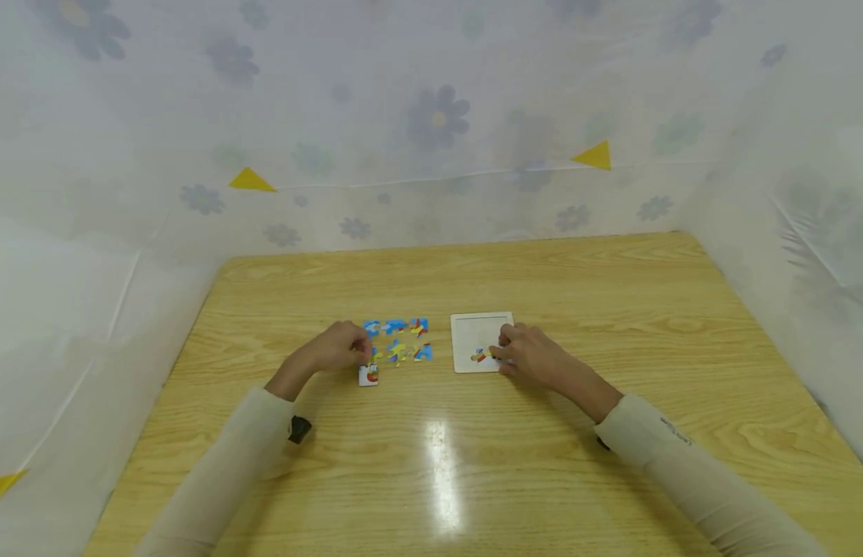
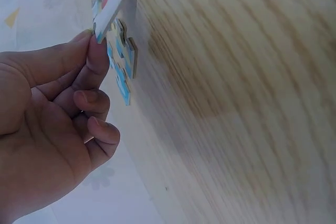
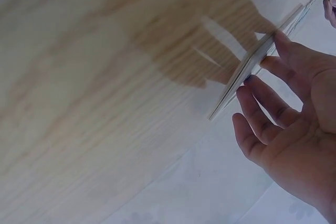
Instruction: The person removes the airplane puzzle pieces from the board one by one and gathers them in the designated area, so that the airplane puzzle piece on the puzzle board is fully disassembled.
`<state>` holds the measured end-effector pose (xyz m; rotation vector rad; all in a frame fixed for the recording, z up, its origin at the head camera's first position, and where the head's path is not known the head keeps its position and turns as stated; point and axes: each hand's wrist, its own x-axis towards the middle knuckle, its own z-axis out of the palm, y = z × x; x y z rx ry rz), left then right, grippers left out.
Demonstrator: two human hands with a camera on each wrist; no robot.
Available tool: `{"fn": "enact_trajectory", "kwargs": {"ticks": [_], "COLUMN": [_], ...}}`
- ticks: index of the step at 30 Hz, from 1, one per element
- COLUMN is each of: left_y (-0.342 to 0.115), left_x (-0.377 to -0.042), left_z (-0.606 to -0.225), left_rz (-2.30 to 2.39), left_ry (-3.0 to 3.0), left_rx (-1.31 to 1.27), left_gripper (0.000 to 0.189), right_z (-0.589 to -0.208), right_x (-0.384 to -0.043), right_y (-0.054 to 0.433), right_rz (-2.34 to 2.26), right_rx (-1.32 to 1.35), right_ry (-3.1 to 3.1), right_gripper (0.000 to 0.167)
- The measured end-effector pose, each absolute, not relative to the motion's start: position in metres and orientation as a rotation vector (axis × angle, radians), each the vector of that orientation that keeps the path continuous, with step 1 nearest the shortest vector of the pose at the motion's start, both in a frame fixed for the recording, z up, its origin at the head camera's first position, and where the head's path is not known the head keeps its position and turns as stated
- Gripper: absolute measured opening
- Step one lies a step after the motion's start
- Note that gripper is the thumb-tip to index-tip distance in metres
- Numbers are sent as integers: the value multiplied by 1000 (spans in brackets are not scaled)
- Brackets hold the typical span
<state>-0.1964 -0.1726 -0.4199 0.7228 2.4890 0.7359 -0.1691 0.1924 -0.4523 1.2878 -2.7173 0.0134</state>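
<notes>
In the left wrist view my left hand (image 2: pixel 58 98) pinches a jigsaw piece (image 2: pixel 111 11) between thumb and index finger. This piece is white with a red patch and stands tilted at the table. Beside the left hand (image 1: pixel 340 346), several blue-and-yellow jigsaw pieces (image 1: pixel 396 326) lie in two rows. To their right is a pale square puzzle tray (image 1: pixel 466 365). My right hand (image 1: pixel 532 356) rests its fingertips on the tray's right side, next to a red-and-yellow piece (image 1: pixel 479 357) inside it. From the right wrist, the hand (image 3: pixel 294 114) shows loosely bent fingers touching the tray (image 3: pixel 228 92).
A glossy wood-grain table (image 1: pixel 570 480) carries everything, with a bright reflection near its middle front. White flowered sheeting (image 1: pixel 375 139) encloses the back and sides. Yellow triangles (image 1: pixel 251 180) mark the sheeting. A dark band (image 1: pixel 299 429) sits at the left wrist.
</notes>
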Motion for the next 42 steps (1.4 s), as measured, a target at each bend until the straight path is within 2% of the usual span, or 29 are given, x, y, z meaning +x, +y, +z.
{"fn": "enact_trajectory", "kwargs": {"ticks": [35, 39, 42], "left_y": [-174, -173, -171], "left_x": [-190, -192, -194], "left_z": [-425, -423, -422], "left_rz": [696, 725, 752], "left_ry": [2523, 2526, 2518], "left_rx": [686, 694, 691], "left_gripper": [9, 14, 26], "right_z": [-451, -450, -451], "right_x": [-168, -168, -168], "right_y": [192, 192, 192], "right_rz": [70, 125, 168], "right_rx": [1265, 1265, 1264], "right_ry": [-2722, -2715, -2712], "right_gripper": [24, 24, 25]}}
